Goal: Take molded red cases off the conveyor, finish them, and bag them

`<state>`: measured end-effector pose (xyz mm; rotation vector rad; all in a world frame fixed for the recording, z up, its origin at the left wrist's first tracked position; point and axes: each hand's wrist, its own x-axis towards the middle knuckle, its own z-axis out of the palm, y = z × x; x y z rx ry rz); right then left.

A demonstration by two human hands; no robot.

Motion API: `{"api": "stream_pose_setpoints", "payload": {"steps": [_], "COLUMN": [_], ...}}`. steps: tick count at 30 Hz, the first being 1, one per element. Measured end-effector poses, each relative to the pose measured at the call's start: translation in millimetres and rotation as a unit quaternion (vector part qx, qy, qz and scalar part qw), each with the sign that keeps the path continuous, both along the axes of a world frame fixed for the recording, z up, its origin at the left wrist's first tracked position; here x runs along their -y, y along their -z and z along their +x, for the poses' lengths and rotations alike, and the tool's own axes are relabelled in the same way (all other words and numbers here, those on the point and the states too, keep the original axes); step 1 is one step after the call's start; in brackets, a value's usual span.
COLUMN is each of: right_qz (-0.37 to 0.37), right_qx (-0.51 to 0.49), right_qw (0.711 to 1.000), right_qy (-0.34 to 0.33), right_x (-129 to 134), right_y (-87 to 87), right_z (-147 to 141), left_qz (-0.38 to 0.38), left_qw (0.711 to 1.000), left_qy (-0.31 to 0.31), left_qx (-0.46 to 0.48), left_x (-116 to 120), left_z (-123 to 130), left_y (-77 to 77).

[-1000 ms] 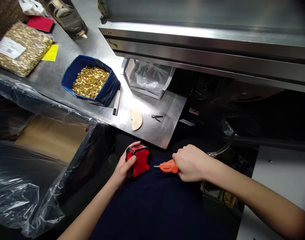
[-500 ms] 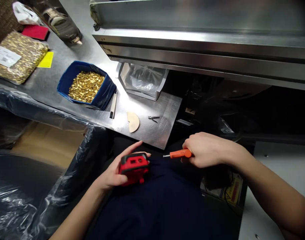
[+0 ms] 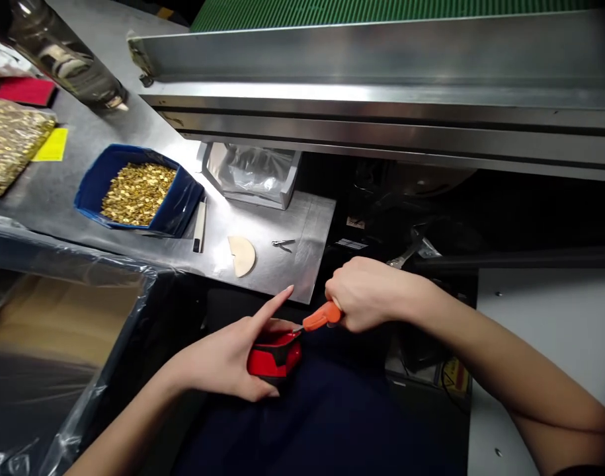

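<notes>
My left hand [image 3: 233,360] is wrapped round a red and black plastic device [image 3: 275,360], with the index finger stretched out past it. In my right hand [image 3: 359,291] is an orange-handled tool [image 3: 322,316] with a thin metal tip. That tip reaches the upper right edge of the device; whether it presses into it is too small to tell. Both hands are above dark blue clothing, in front of the metal bench [image 3: 302,221]. Nearest on the bench are a pale half-disc [image 3: 242,256] and a small metal nail clipper [image 3: 283,243].
A blue bin [image 3: 91,188] holds many small gold-coloured pieces, with a white cutter [image 3: 200,226] beside it. Behind stands a grey tray [image 3: 282,195] of clear plastic bags. A metal conveyor frame [image 3: 356,89] overhangs the bench. A plastic-lined box [image 3: 118,344] stands at left.
The device has turned in my left hand, showing another side. My right hand has moved left, bringing the orange-handled tool's tip to the device. The view has shifted slightly.
</notes>
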<state>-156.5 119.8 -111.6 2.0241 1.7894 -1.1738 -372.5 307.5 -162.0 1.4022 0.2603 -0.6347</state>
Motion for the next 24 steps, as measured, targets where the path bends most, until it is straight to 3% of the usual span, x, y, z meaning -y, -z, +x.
{"api": "stream_pose_setpoints", "payload": {"steps": [1, 3, 6, 9, 12, 16, 20, 24], "right_qz": [0.008, 0.055, 0.154, 0.136, 0.119, 0.119, 0.112, 0.12], "right_qx": [0.002, 0.017, 0.113, 0.211, 0.244, 0.285, 0.312, 0.325], "right_qw": [1.0, 0.998, 0.979, 0.962, 0.954, 0.936, 0.92, 0.906], "right_qy": [0.004, 0.026, 0.069, 0.106, 0.126, 0.167, 0.206, 0.244], "right_x": [6, 27, 64, 87, 88, 70, 54, 57], "right_y": [4.9, 19.6, 54.7, 99.5, 142.0, 183.6, 207.5, 214.9], "right_z": [1, 10, 32, 57, 77, 90, 88, 74], "left_qz": [-0.036, -0.124, -0.204, -0.209, -0.18, -0.088, -0.007, 0.034], "left_qw": [0.999, 0.986, 0.926, 0.865, 0.866, 0.908, 0.936, 0.947], "left_qy": [-0.016, -0.104, -0.307, -0.439, -0.445, -0.395, -0.346, -0.318], "left_qx": [-0.016, -0.052, -0.083, -0.122, -0.142, -0.108, -0.065, -0.038], "left_x": [-1, -3, 4, 18, 31, 36, 34, 34], "left_z": [-4, -16, -34, -32, -11, 24, 45, 54], "left_y": [6.4, 22.5, 45.9, 58.9, 63.8, 70.9, 78.3, 82.0]}}
